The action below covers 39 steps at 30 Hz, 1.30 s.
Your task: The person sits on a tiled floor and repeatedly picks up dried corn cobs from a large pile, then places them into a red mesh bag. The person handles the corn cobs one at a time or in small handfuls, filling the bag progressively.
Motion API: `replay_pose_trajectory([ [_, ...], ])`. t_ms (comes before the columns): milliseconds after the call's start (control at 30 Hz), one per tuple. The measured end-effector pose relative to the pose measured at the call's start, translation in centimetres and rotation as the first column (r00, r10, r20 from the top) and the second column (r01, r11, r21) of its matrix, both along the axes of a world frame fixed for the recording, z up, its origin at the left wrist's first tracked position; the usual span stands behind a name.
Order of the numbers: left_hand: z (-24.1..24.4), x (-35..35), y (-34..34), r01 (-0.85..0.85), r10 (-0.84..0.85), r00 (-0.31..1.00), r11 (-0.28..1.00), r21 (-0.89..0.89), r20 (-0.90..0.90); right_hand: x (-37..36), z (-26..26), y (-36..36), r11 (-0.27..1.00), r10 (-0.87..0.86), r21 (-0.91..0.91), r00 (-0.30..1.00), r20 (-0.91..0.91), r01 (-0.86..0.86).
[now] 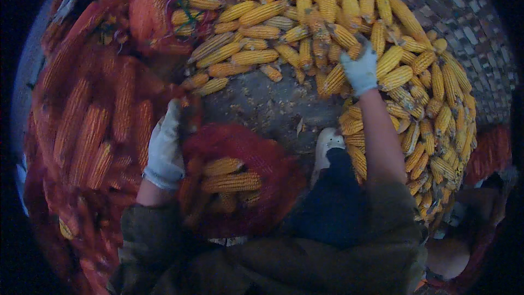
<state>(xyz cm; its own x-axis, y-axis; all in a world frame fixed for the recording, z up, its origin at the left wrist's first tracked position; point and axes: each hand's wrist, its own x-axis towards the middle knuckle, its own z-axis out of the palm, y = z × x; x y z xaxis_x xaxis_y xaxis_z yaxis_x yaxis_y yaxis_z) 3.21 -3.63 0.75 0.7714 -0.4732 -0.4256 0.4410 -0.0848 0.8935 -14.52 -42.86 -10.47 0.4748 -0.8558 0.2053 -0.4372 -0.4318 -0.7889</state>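
Observation:
My right hand (pixel 360 67), in a whitish work glove, reaches into a large pile of yellow corn cobs (pixel 399 78). Its fingers are around the end of a cob (pixel 343 37), though the fingertips are partly hidden. On the left, my left hand (pixel 166 147) wears a matching glove and is beside the rim of an open red mesh bag (pixel 245 139). Several cobs (pixel 231 180) lie inside that bag. Whether the left fingers grip anything cannot be told, as their far side is dark and blurred.
Filled red mesh bags (pixel 82 131) crowd the left side, and another (pixel 147 12), tied with green string, stands at the upper left. Loose kernels and husk bits litter the dark ground (pixel 270 102). Brick paving (pixel 470 28) lies beyond the pile. A shoe (pixel 327 141) is near the pile's edge.

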Motion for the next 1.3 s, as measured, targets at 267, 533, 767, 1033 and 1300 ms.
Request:
replay_pose_trajectory([
  [267, -2.3, 1.9, 0.8, -0.002, -0.004, 0.998, 0.996, 0.088, 0.061, 2.4, 11.2, 16.8, 0.899, 0.229, 0.170, 0.766, 0.600, -0.403],
  [533, -1.4, 1.2, 1.1, 0.014, -0.015, 0.999, 1.000, -0.023, -0.038, 5.1, 5.9, 16.0, 0.737, 0.574, -0.415, 0.818, -0.033, -0.533],
  [767, -0.1, 0.7, 1.2, 0.016, -0.016, 0.999, 1.000, 0.004, 0.033, 3.0, 0.2, 3.9, 0.901, -0.056, -0.166, 0.271, -0.961, -0.402],
  [1033, -1.1, 1.1, 1.2, -0.080, 0.078, 0.993, 0.997, -0.019, -0.083, 1.3, -3.1, 1.8, 0.981, -0.188, 0.016, 0.972, -0.143, 0.192],
  [1300, -1.2, 2.3, 1.7, 0.025, -0.033, 0.997, 0.995, 0.099, 0.073, 3.2, 10.4, 13.2, 0.262, 0.881, 0.319, 0.360, 0.306, -0.911],
])
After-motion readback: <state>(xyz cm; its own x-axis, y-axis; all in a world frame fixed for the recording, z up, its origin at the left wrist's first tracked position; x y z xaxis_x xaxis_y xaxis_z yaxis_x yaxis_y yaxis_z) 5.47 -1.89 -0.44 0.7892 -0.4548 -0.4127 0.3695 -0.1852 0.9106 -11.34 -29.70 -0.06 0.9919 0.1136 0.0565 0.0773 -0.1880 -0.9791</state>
